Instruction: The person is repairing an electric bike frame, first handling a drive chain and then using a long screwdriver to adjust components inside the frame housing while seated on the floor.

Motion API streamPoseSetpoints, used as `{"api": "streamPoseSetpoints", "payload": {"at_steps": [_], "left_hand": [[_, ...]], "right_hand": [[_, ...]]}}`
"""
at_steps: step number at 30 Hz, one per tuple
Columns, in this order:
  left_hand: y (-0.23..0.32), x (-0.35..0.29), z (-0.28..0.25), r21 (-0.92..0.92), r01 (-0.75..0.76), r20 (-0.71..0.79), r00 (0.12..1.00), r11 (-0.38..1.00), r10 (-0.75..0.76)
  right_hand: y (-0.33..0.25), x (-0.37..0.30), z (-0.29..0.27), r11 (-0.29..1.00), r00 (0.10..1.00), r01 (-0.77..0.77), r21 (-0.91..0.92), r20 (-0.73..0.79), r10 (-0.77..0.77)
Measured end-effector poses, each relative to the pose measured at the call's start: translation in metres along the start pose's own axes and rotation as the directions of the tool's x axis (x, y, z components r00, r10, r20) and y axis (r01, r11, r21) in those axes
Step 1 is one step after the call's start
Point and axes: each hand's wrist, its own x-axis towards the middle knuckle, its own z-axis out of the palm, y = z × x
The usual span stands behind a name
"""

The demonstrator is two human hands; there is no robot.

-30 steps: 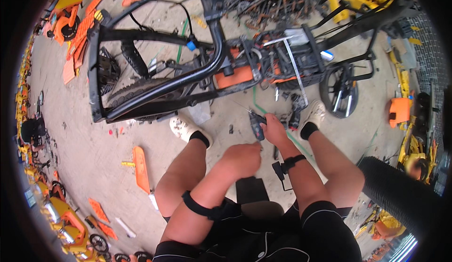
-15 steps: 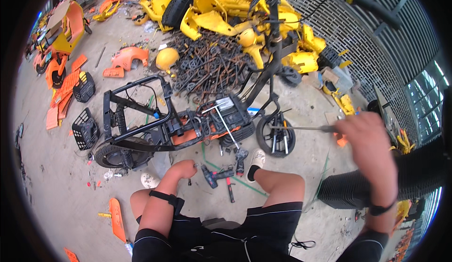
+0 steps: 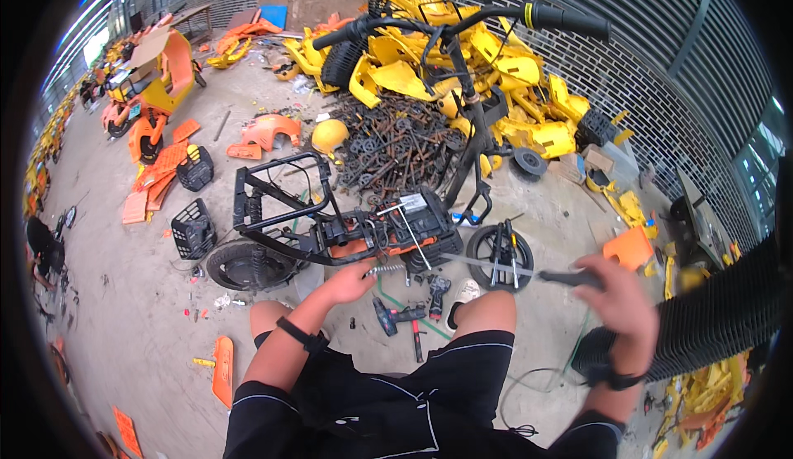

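Head view: my right hand [image 3: 613, 298] grips a long tool [image 3: 555, 276], probably stiff and light, best held by its dark handle [image 3: 578, 279]; my left hand [image 3: 350, 284] curls, contents unclear.

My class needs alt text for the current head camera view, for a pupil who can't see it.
A person's right hand grips a black-handled tool with a long thin shaft, while the left hand is near a bare black two-wheeler frame. Two power drills lie on the floor; beyond are heaps of dark metal parts and yellow panels.
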Motion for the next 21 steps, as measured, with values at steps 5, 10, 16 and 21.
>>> {"api": "streamPoseSetpoints", "payload": {"at_steps": [5,10,16,21], "left_hand": [[0.002,-0.026,0.013,-0.348,0.428,0.23,0.902,0.834,-0.366],[-0.073,-0.129,-0.001,-0.609,0.41,-0.045,0.836,0.678,-0.547],[-0.058,-0.09,0.023,-0.558,0.518,0.068,0.807,0.648,-0.586],[-0.057,-0.1,0.032,-0.4,0.597,0.08,0.778,0.695,-0.623]], "right_hand": [[0.089,0.001,0.133,0.875,0.994,-0.059,0.48,-0.05,0.095],[0.106,0.035,0.344,0.622,0.957,-0.287,0.728,0.193,0.216],[0.111,0.029,0.371,0.907,0.976,-0.186,0.379,0.176,0.127],[0.09,0.024,0.371,0.991,0.936,-0.087,0.101,0.35,0.047]]}}
